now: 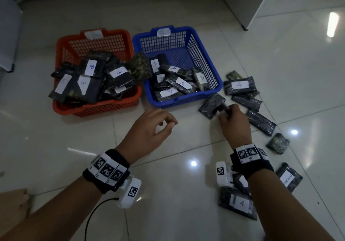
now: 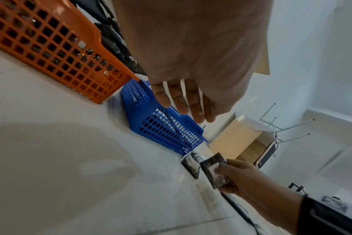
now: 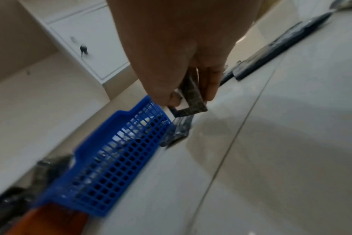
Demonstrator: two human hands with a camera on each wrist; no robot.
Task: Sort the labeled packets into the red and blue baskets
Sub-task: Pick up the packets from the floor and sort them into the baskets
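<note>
The right hand [image 1: 234, 123] pinches 1 dark packet [image 3: 193, 98] just beside the blue basket [image 1: 209, 69]. The left hand [image 1: 149, 127] hovers loosely curled, holding nothing, near the red basket [image 1: 97, 108].

Label on the red basket [image 1: 93, 34]: writing too faint for us to read. Label on the blue basket [image 1: 163, 31]: likewise illegible. Held packet [image 1: 223, 108]: mostly covered by the right hand [image 1: 235, 124]; we cannot see any letter. Right wrist view: blurred throughout; basket contents indistinct. Packet under the right forearm [image 1: 240, 181]: largely hidden. Bare foot [image 1: 13, 203]: cut off at the left edge.
</note>
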